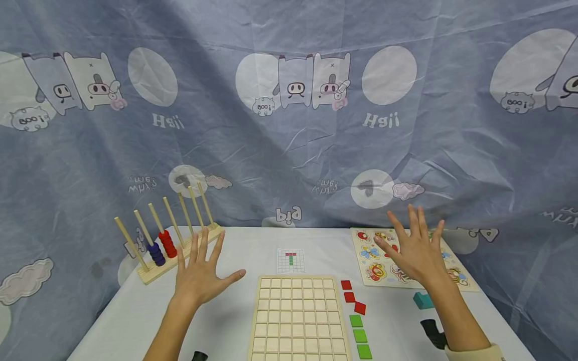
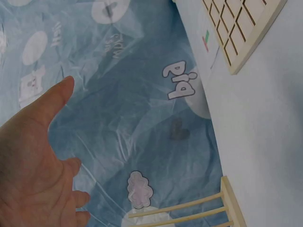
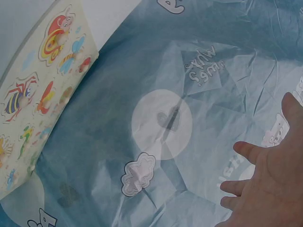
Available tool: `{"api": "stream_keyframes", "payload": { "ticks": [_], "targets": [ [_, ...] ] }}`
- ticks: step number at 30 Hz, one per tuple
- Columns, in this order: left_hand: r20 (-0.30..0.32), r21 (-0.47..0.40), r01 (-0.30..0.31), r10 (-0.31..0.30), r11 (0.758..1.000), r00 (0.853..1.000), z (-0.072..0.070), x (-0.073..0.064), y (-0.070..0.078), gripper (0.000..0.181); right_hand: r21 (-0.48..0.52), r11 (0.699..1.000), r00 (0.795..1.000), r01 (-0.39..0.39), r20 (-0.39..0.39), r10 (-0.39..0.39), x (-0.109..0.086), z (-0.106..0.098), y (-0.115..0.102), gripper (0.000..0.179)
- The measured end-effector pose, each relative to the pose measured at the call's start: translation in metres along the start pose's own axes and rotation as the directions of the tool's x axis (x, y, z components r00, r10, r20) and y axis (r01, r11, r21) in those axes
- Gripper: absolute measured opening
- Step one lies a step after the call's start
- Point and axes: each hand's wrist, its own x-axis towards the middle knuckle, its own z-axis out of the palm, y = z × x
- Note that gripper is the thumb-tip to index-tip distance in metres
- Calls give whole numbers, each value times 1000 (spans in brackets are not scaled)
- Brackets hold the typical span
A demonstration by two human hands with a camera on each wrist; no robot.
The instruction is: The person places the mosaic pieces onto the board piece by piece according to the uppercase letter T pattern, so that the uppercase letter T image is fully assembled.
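Observation:
Both hands are raised over the table with fingers spread, holding nothing. The left hand (image 1: 198,278) hovers left of the wooden grid board (image 1: 292,317), its fingers overlapping the end of the bead rack (image 1: 155,273) in the head view. To the right, the right hand (image 1: 417,253) is held over the insect puzzle board (image 1: 368,276). Beside the grid board's right edge lie several red square tiles (image 1: 349,297) and green square tiles (image 1: 359,336) in a column. Behind the grid board, a pattern card (image 1: 282,268) shows a red and green T shape.
A teal block (image 1: 423,301) and a black object (image 1: 432,333) lie near the right forearm. Purple beads (image 1: 155,254) and red beads (image 1: 167,244) sit on two rack pegs. A printed blue-grey curtain (image 1: 293,150) hangs behind the white table (image 1: 246,250).

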Motion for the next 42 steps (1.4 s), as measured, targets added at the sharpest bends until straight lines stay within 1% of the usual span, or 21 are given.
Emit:
{"api": "stream_keyframes", "payload": {
  "ticks": [6, 10, 18, 21, 23, 26, 30, 33, 36, 39, 40, 42],
  "targets": [
    [1, -5, -3, 3, 1000, 1000, 1, -2, 0, 101, 4, 1000, 1000, -3, -5, 3, -5, 3, 2, 78],
    [-6, -11, -12, 12, 1000, 1000, 1, -2, 0, 101, 2, 1000, 1000, 3, -16, -3, -6, 1, 0, 78],
    [-48, 5, -39, 39, 999, 998, 0, -5, 0, 99, 4, 1000, 999, 30, -30, -30, -5, -3, -5, 77],
    [-70, -13, -44, 43, 999, 997, 0, -7, 1, 97, 21, 999, 998, 41, -54, -40, -8, -1, -9, 74],
    [-88, -40, -46, 42, 998, 995, 1, -10, 2, 94, 51, 997, 995, 52, -84, -48, -11, 0, -11, 71],
    [-117, -91, -45, 34, 995, 992, 5, -14, 4, 90, 132, 989, 986, 74, -155, -53, -18, 6, -14, 65],
    [-169, -163, -43, 15, 986, 985, 17, -17, 6, 84, 255, 964, 971, 74, -239, -11, -29, 19, -19, 54],
    [-179, -249, -28, -17, 968, 984, 31, -20, 8, 81, 286, 957, 966, 51, -257, 26, -39, 32, -22, 47],
    [-159, -345, -3, -55, 938, 986, 47, -26, 11, 77, 295, 955, 970, 22, -239, 51, -48, 44, -23, 45],
    [-149, -440, 3, -77, 898, 986, 65, -31, 13, 74, 319, 948, 978, -13, -193, 79, -57, 57, -22, 43],
    [-146, -476, 1, -80, 879, 986, 70, -32, 14, 73, 343, 939, 981, -26, -171, 90, -60, 61, -21, 41],
    [-132, -540, -10, -72, 842, 989, 83, -33, 15, 72, 401, 913, 988, -76, -94, 124, -65, 72, -19, 36]
  ]
}}
